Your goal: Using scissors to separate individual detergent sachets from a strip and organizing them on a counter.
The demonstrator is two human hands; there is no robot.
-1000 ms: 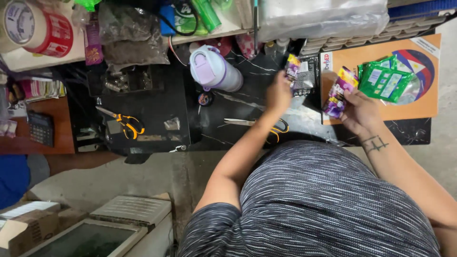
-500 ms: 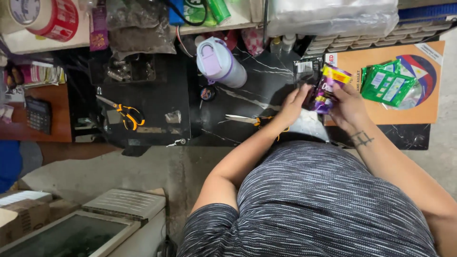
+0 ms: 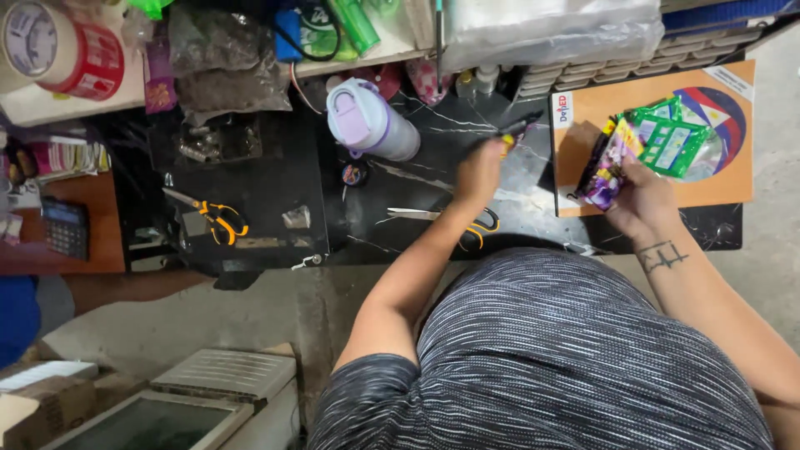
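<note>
Over orange board [image 3: 600, 83], crinkled purple-yellow packets [image 3: 607, 162].

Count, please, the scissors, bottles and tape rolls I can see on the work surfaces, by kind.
Scissors with yellow-black handles: 2
Lavender plastic bottle with lid: 1
Large rolls of red-and-white tape: 1
Total: 4

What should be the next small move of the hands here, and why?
Probably bring the left hand, holding a dark pen-like tool, across to the purple snack packets in the right hand: the hands are apart, the tool tip points that way.
</note>
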